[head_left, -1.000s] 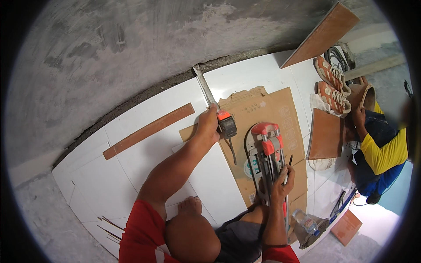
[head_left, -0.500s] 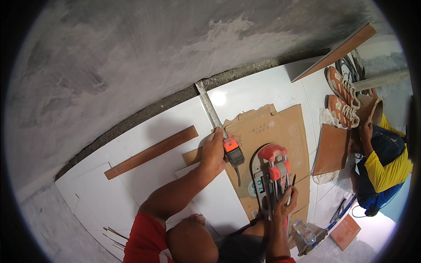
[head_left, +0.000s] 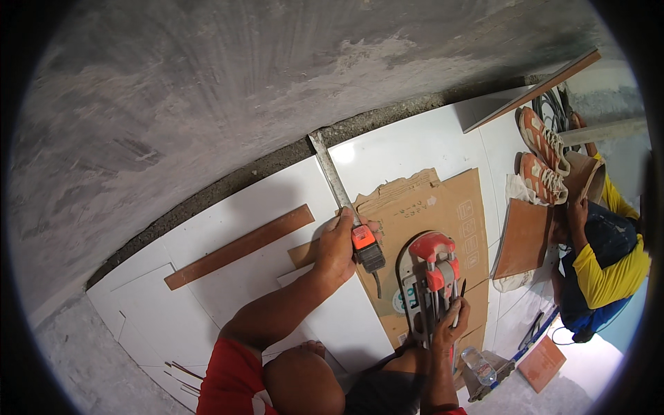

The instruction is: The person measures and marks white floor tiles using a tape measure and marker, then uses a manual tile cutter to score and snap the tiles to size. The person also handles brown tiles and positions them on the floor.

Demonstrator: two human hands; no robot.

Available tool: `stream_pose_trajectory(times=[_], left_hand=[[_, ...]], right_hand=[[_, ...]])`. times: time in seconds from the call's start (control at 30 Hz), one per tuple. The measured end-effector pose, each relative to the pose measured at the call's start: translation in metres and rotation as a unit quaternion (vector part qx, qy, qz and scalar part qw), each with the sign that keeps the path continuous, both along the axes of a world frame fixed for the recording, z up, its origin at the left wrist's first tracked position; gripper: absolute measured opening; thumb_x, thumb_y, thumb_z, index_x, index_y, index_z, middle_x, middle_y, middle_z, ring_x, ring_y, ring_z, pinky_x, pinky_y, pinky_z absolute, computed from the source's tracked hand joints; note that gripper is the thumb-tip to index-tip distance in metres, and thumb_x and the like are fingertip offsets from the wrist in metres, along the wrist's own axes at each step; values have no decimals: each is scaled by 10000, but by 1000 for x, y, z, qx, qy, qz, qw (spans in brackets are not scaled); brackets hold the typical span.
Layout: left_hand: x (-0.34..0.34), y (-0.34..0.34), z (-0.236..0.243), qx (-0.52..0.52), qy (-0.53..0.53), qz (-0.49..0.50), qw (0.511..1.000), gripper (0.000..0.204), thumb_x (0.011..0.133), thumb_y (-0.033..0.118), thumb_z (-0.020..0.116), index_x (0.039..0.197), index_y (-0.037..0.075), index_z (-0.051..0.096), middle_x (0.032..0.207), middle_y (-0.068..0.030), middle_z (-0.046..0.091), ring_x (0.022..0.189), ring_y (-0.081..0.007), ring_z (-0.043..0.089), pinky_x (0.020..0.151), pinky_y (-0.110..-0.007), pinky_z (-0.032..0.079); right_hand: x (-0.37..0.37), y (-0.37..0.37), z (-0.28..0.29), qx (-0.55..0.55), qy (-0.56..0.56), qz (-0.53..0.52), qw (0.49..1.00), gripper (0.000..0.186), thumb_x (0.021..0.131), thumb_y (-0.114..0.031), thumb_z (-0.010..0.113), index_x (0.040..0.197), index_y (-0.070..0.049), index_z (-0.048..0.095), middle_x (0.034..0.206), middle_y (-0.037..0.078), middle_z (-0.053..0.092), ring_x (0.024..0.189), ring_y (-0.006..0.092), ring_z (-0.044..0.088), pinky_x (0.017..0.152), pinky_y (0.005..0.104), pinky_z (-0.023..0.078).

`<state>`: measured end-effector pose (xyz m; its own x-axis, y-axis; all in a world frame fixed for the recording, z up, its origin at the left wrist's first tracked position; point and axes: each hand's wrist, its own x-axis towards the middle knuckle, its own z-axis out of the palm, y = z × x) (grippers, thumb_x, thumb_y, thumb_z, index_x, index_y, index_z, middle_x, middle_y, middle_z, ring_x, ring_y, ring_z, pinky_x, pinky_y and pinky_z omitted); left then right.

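Observation:
A tape measure (head_left: 368, 250) with an orange and black case is gripped in my left hand (head_left: 336, 250). Its blade (head_left: 332, 169) runs out over the white floor tiles to the gap at the foot of the wall, with my thumb on it close to the case. My right hand (head_left: 449, 325) is closed around a dark, pencil-like stick (head_left: 463, 288), its tip pointing away from me. That hand lies over the rails of a red and grey tile cutter (head_left: 434, 263), which rests on a flattened cardboard sheet (head_left: 456, 207); whether it grips the cutter is hidden.
A narrow brown tile strip (head_left: 238, 247) lies left of my left hand. Along the grey wall (head_left: 207, 83) runs a rough open gap (head_left: 277, 159). At right are sneakers (head_left: 541, 176), brown tiles (head_left: 520, 238), a plastic bottle (head_left: 478, 365) and a crouching co-worker in yellow sleeves (head_left: 612, 270).
The view has shifted slightly. My left hand and the tape measure keep their place, and my right hand stays at the cutter. The co-worker's arms have moved a little.

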<state>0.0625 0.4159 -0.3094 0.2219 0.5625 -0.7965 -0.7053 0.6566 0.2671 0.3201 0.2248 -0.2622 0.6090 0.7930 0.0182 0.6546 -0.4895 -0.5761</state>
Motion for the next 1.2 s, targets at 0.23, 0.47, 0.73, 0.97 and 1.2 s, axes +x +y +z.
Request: stream_pose_trajectory(times=[0.23, 0.47, 0.73, 0.97, 1.2], left_hand=[[-1, -1, 0, 6, -9, 3, 1000, 388, 1081, 373, 414, 1034, 5, 528, 1008, -219, 647, 844, -294, 682, 728, -456, 617], [0, 0, 0, 9, -7, -3, 1000, 405, 1082, 382, 407, 1080, -5, 525, 1007, -197, 654, 845, -266, 678, 748, -408, 599], [1, 0, -2, 6, 0, -1, 1000, 407, 1077, 379, 423, 1056, -15, 518, 1019, -224, 639, 842, -294, 680, 718, -459, 618], [2, -2, -5, 16, 5, -2, 1000, 405, 1079, 375, 415, 1092, -19, 503, 1021, -224, 638, 846, -296, 680, 725, -461, 616], [2, -8, -5, 13, 0, -5, 1000, 450, 1077, 396, 410, 1159, -38, 495, 1032, -219, 642, 858, -292, 678, 742, -464, 614]], right_hand=[[-1, 1, 1, -3, -6, 3, 1000, 221, 1048, -162, 489, 1110, 19, 599, 929, 124, 636, 844, 202, 606, 797, 339, 491], [-1, 0, 0, 4, -7, 6, 1000, 228, 1049, -172, 492, 1107, 21, 600, 928, 130, 638, 845, 210, 610, 801, 343, 492], [-1, 0, 0, 6, -10, 5, 1000, 238, 1047, -184, 501, 1104, 24, 602, 920, 131, 640, 847, 214, 612, 802, 347, 493], [-1, 0, 1, 3, -12, 6, 1000, 234, 1047, -182, 498, 1095, 23, 601, 904, 127, 629, 826, 210, 596, 786, 343, 487], [-3, -3, 7, -6, -19, 7, 1000, 233, 1047, -178, 492, 1095, 20, 605, 898, 128, 629, 818, 214, 599, 780, 345, 488]])
